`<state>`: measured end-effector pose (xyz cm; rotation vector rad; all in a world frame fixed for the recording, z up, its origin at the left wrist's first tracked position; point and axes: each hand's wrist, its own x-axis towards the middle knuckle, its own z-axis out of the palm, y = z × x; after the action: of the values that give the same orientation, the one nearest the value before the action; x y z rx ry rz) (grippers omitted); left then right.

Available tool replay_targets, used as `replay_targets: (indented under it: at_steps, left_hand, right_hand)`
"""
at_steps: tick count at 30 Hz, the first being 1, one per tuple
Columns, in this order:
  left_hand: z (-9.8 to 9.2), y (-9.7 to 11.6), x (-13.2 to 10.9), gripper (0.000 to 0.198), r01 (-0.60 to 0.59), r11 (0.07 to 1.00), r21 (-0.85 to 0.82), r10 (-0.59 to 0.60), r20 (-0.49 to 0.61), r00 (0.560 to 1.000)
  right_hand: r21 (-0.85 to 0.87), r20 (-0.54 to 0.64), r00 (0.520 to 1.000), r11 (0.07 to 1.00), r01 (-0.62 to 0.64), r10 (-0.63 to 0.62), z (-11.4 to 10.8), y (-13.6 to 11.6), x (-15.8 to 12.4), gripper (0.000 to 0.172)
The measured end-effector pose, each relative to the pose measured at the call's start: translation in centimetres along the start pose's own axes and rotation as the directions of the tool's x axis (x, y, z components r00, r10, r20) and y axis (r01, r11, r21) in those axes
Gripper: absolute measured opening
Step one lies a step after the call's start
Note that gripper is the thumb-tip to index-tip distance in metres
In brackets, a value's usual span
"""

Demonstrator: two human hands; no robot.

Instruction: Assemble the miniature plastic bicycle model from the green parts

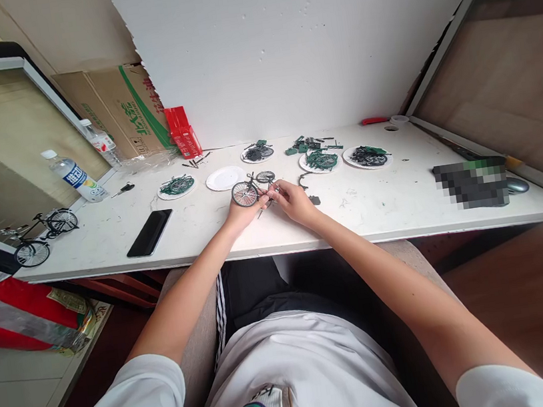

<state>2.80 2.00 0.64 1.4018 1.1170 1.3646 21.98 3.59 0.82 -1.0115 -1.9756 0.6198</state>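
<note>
Above the front part of the white table, my left hand is closed around a small model bicycle with thin-spoked wheels. My right hand meets it from the other side, its thumb and fingers pinched at the frame of the same bicycle. The fingers hide much of the frame, and any small part between the right fingertips cannot be made out. Just right of my right hand, small dark pieces lie on the table. Behind my hands stands a white paper plate with nothing on it.
Paper plates with green parts, dark wheels, green frames and black parts line the table. A finished-looking model bicycle stands left, near a phone, bottles and a red box.
</note>
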Motion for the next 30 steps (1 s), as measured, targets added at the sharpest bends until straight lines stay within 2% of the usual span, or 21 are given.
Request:
replay_targets:
  at_steps: [11, 17, 21, 30]
  left_hand:
    - [0.1, -0.2, 0.1, 0.039, -0.006, 0.998, -0.057, 0.005, -0.018, 1.000]
    - [-0.1, -0.4, 0.1, 0.041, 0.013, 1.000, -0.014, -0.013, -0.004, 1.000]
    - [-0.2, -0.8, 0.2, 0.042, 0.013, 1.000, -0.024, -0.014, -0.005, 1.000]
    - [0.0, -0.2, 0.2, 0.046, 0.075, 0.994, -0.074, -0.076, -0.012, 0.997]
  right_hand:
    - [0.105, 0.026, 0.999, 0.994, -0.037, 0.034, -0.4, -0.2, 0.1, 0.053]
    - [0.143, -0.009, 0.998, 0.988, -0.065, 0.067, -0.2, 0.3, 0.1, 0.055]
    - [0.185, -0.009, 0.999, 0.982, -0.042, 0.044, -0.2, 0.2, 0.1, 0.059]
    - [0.190, -0.015, 0.999, 0.981, -0.045, 0.048, 0.1, 0.2, 0.1, 0.049]
